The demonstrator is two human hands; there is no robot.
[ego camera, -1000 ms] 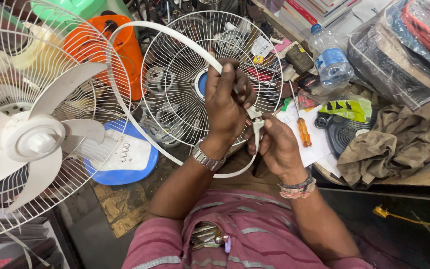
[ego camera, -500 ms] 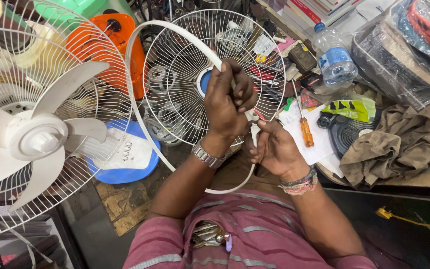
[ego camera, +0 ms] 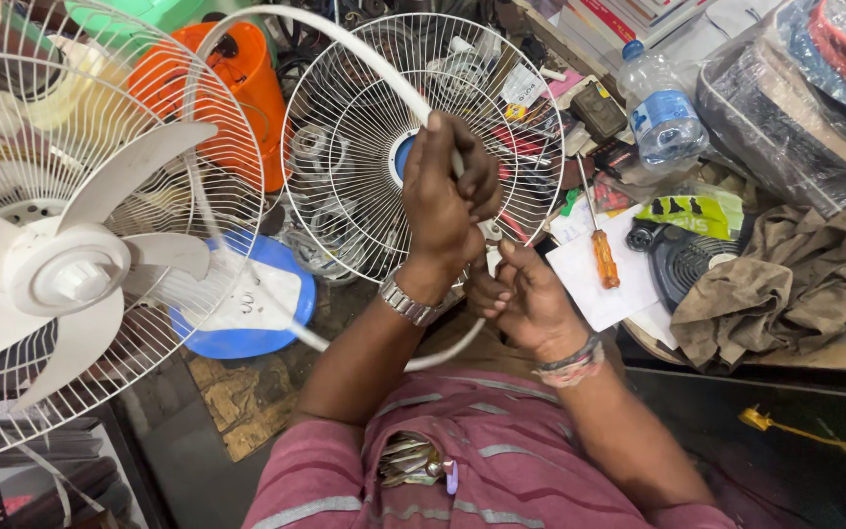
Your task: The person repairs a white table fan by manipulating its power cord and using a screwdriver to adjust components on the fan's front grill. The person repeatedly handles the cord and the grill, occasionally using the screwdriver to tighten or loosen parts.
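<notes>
- Hands first: my left hand (ego camera: 443,201) is closed in a fist around the white ring (ego camera: 345,54), gripping it where the ring crosses in front of the grille (ego camera: 364,118).
- My right hand (ego camera: 521,299) sits just below and to the right of the left one, fingers curled together at the lower run of the ring; I cannot tell whether they pinch the ring itself or a small part on it.
- The ring is a thin white hoop. It arcs from far left over the top of the grille, passes through my left fist, and its near loop swings down towards my chest.
- The grille is a round wire fan guard with a blue hub, standing upright in the middle of the scene, behind both hands.
- On the left stands a fan (ego camera: 66,269) with white blades inside its own wire cage, near me.
- A blue base (ego camera: 247,313) lies on the floor between that fan and my left arm.
- An orange can (ego camera: 237,88) stands far left, behind the ring.
- To the right of my hands, a screwdriver (ego camera: 599,250) with an orange handle lies on white paper (ego camera: 604,294).
- A bottle (ego camera: 660,108) stands far right; a brown cloth (ego camera: 785,274) is heaped right of the paper.
</notes>
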